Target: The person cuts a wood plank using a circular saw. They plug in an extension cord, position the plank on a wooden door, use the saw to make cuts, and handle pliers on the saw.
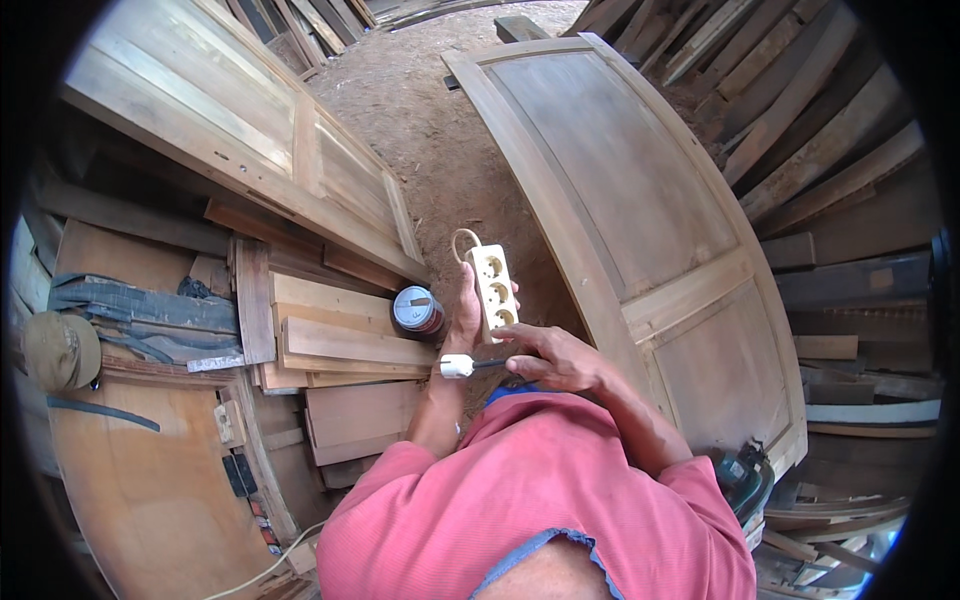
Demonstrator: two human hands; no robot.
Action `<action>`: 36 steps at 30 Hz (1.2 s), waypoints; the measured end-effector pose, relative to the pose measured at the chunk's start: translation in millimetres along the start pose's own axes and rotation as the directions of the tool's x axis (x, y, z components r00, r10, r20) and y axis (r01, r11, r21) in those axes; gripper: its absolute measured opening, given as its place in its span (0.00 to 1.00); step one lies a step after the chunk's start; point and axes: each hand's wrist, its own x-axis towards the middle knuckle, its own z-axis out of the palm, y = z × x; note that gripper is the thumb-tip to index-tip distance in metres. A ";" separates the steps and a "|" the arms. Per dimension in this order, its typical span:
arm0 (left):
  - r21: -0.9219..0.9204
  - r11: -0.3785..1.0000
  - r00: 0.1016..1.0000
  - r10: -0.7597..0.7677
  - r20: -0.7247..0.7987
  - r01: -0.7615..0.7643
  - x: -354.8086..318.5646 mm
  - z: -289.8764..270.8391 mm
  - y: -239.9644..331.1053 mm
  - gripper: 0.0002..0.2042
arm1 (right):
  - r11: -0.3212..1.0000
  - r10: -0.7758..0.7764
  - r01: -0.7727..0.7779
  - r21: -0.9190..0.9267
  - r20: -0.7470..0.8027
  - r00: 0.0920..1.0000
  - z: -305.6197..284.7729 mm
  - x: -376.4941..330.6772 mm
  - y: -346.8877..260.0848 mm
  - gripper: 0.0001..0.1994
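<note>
My left hand is wrapped round a cream power strip with three sockets and holds it up in front of my body. Its cord loops out of the strip's far end. In my right hand is a black cable ending in a white plug. The plug points left, just below the strip's near end and in front of my left wrist. My right index finger reaches over the strip's near end; I cannot tell whether it touches. The sockets that show have nothing in them.
A large panelled wooden door lies on the right, another at the far left. Beside my left arm are stacked boards and a paint bucket. A dark green power tool sits by my right elbow. Timber leans along the right.
</note>
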 end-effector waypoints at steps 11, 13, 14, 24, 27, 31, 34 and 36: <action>-0.087 0.992 0.991 0.098 0.091 -0.090 -11.2 -5.4 19.9 0.37 | 0.995 -0.023 0.060 0.081 -0.390 0.920 0.7 -19.3 10.6 0.20; -0.001 0.993 0.992 0.114 0.058 -0.114 -12.3 -2.7 17.5 0.37 | 0.999 -0.039 0.013 -0.053 -0.523 0.851 5.2 -10.6 13.6 0.18; 0.086 0.987 0.991 0.135 0.024 -0.136 -12.1 -0.7 16.0 0.37 | 0.999 -0.038 0.012 -0.052 -0.526 0.850 6.7 -7.3 15.3 0.18; 0.330 0.915 0.972 0.210 0.104 -0.233 -8.7 -10.7 8.1 0.37 | 0.896 -0.039 -0.211 -0.391 -0.543 0.839 7.2 12.6 19.0 0.19; 0.562 0.785 0.965 0.241 0.107 -0.259 -14.4 -2.0 7.0 0.34 | 0.876 -0.039 -0.226 -0.426 -0.531 0.847 10.3 16.6 20.8 0.19; 0.601 0.751 0.960 0.249 0.128 -0.275 -12.7 -5.3 4.9 0.33 | 0.866 -0.066 -0.235 -0.441 -0.567 0.821 16.1 23.6 21.8 0.20; 0.641 0.726 0.967 0.215 0.135 -0.250 -5.1 -14.3 -4.8 0.33 | 0.860 -0.033 -0.249 -0.446 -0.534 0.845 14.1 30.2 22.6 0.19; 0.625 0.751 0.977 0.180 0.115 -0.212 -3.2 -10.2 -10.8 0.34 | 0.856 -0.023 -0.255 -0.449 -0.526 0.850 13.5 33.6 27.3 0.18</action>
